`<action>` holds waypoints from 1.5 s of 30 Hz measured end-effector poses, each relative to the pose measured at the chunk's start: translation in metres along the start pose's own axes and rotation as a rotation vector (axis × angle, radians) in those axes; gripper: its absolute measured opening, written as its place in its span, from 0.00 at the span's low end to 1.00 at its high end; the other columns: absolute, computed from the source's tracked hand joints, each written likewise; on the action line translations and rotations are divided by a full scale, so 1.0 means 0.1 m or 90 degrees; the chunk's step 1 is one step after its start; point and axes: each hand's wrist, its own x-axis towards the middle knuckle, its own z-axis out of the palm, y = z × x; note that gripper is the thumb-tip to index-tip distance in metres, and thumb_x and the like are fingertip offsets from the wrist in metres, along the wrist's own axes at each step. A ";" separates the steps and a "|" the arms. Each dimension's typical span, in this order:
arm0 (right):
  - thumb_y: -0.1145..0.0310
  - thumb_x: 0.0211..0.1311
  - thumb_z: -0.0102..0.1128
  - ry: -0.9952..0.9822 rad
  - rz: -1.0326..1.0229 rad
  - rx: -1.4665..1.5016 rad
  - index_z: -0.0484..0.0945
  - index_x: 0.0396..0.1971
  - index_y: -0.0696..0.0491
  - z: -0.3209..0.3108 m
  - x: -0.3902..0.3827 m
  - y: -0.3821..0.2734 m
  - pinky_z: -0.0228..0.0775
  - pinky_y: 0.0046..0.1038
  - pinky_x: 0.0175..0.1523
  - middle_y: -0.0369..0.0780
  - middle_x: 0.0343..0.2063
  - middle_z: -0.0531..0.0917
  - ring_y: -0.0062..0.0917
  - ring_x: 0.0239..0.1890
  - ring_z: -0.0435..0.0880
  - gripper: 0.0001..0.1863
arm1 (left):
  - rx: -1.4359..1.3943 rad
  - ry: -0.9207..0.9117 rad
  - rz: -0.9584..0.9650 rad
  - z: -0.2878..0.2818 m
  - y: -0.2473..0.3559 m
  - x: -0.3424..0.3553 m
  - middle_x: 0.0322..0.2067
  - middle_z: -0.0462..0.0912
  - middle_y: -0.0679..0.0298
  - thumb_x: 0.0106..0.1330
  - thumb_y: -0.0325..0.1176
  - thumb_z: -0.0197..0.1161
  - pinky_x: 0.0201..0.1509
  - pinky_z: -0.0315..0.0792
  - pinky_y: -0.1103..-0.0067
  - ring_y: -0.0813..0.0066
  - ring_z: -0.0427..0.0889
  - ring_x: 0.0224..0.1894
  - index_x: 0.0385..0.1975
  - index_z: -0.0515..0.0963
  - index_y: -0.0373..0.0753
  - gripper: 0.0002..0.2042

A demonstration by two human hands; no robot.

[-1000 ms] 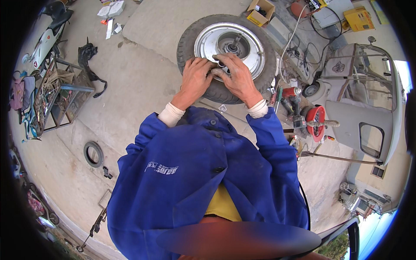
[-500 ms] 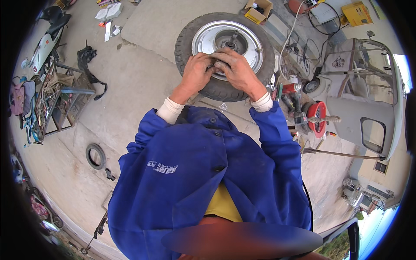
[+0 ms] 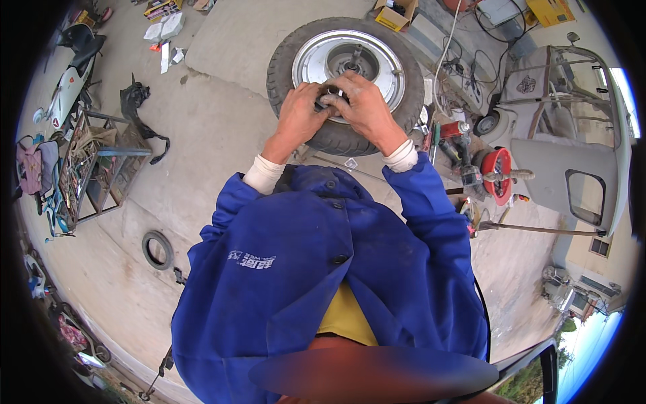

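My left hand [image 3: 302, 112] and my right hand [image 3: 364, 109] meet over the near side of a wheel, fingers curled together round a small dark round part [image 3: 332, 92]. A bright rim shows on that part; my fingers hide most of it, so its exact kind is unclear. Beneath them lies the wheel, flat, with a black tyre [image 3: 286, 64] and a silver rim [image 3: 307, 62]. From the hub at its centre a dark metal shaft [image 3: 354, 58] sticks up. Both hands look dirty.
To the right are a red basin [image 3: 497, 176], a cordless power tool [image 3: 471, 176], a red spray can [image 3: 455, 129] and a grey three-wheeler [image 3: 565, 155]. On the left stand a metal tool rack [image 3: 101, 158], a scooter [image 3: 73, 81] and a small loose tyre [image 3: 157, 250].
My fingers have shifted on the small round part, and its bright rim now shows between them. The whole view has moved slightly; the wheel lies as before.
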 end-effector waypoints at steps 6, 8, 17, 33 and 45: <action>0.64 0.68 0.74 0.034 -0.088 0.082 0.84 0.49 0.60 0.02 0.01 0.11 0.81 0.44 0.49 0.49 0.44 0.83 0.50 0.44 0.87 0.17 | 0.000 -0.032 0.013 0.08 -0.19 -0.01 0.40 0.90 0.56 0.64 0.31 0.76 0.55 0.76 0.60 0.52 0.85 0.50 0.43 0.87 0.33 0.12; 0.64 0.68 0.74 0.010 -0.013 0.038 0.84 0.49 0.60 -0.02 -0.01 0.08 0.80 0.44 0.50 0.49 0.46 0.83 0.50 0.45 0.87 0.18 | -0.006 -0.037 0.026 0.04 -0.15 -0.01 0.41 0.90 0.54 0.64 0.30 0.76 0.54 0.77 0.60 0.51 0.86 0.49 0.43 0.87 0.33 0.11; 0.59 0.64 0.78 0.007 -0.085 0.038 0.82 0.49 0.61 -0.01 0.04 0.22 0.81 0.45 0.49 0.50 0.49 0.82 0.51 0.45 0.87 0.23 | -0.080 -0.022 -0.046 0.01 -0.11 0.00 0.42 0.90 0.51 0.64 0.29 0.76 0.55 0.79 0.60 0.47 0.87 0.49 0.43 0.88 0.32 0.11; 0.59 0.68 0.75 0.023 0.053 -0.123 0.81 0.49 0.60 -0.05 0.04 0.00 0.81 0.46 0.50 0.48 0.49 0.81 0.51 0.46 0.87 0.21 | -0.055 0.009 -0.075 0.00 0.04 -0.01 0.44 0.89 0.51 0.64 0.29 0.76 0.54 0.79 0.60 0.47 0.87 0.48 0.45 0.88 0.33 0.12; 0.61 0.66 0.76 0.009 0.091 -0.109 0.82 0.47 0.60 -0.02 0.06 -0.07 0.81 0.46 0.52 0.49 0.47 0.82 0.52 0.47 0.86 0.20 | -0.058 0.003 -0.148 0.04 0.00 -0.05 0.45 0.90 0.49 0.66 0.27 0.73 0.53 0.80 0.61 0.48 0.88 0.48 0.45 0.87 0.31 0.10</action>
